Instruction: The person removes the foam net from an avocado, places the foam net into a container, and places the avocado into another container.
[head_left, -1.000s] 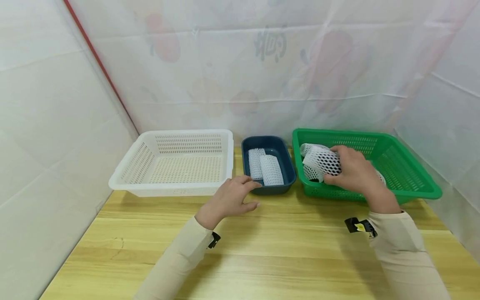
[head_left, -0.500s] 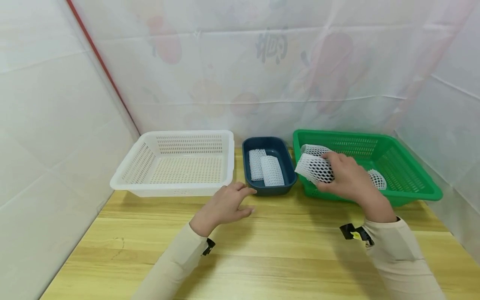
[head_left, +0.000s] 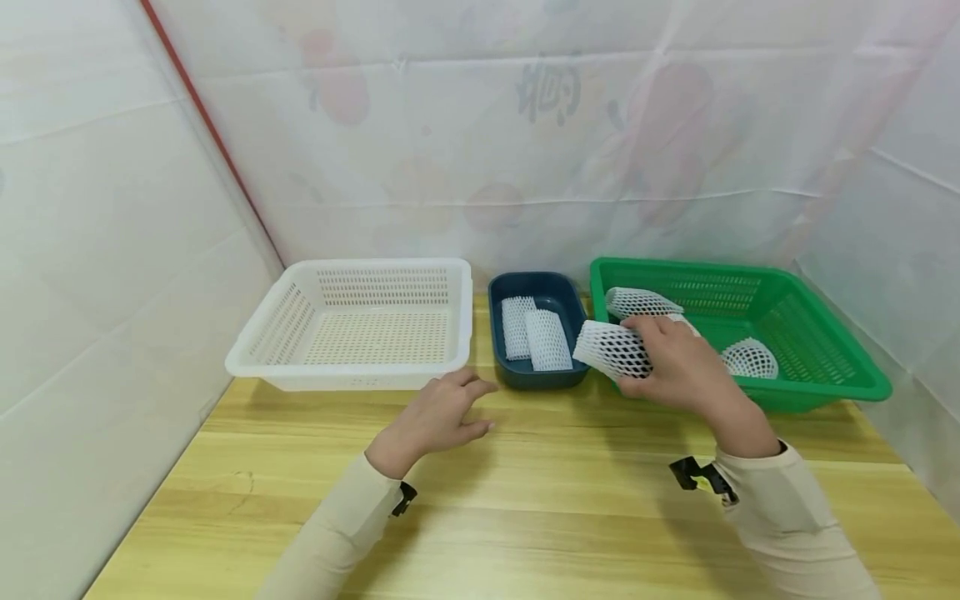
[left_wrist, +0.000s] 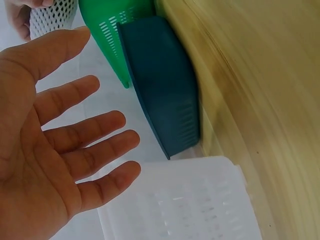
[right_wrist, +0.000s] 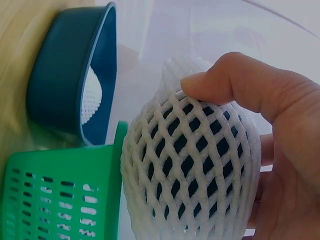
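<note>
In the head view my right hand (head_left: 678,367) grips a dark rounded thing in a white foam net sleeve (head_left: 611,350), above the near left rim of the green basket (head_left: 832,385). The right wrist view shows the thumb (right_wrist: 210,86) pressed on the net near its gathered end; what is inside looks dark, its kind unclear. Two flat white foam net sleeves (head_left: 550,340) lie in the small dark blue basin (head_left: 543,380). My left hand (head_left: 435,421) hovers over the table near the white basket, fingers (left_wrist: 90,127) spread and holding nothing.
Other netted things, one at the left (head_left: 641,302) and one nearer the middle (head_left: 750,358), lie inside the green basket. A white perforated basket (head_left: 375,377) stands left of the basin. White sheeting (head_left: 480,150) hangs behind the wooden table (head_left: 525,517).
My right hand has lifted the netted thing from inside the green basket and carried it left and nearer over the rim. My left hand has drawn back slightly left, away from the basin.
</note>
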